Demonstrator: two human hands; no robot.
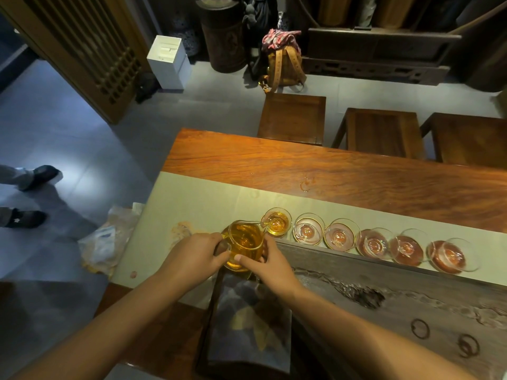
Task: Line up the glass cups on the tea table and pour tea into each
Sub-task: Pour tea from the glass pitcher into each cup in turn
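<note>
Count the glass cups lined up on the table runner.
6, in one row left to right: first cup under the pitcher spout, holding tea; then, these without tea. None appear hidden.
</note>
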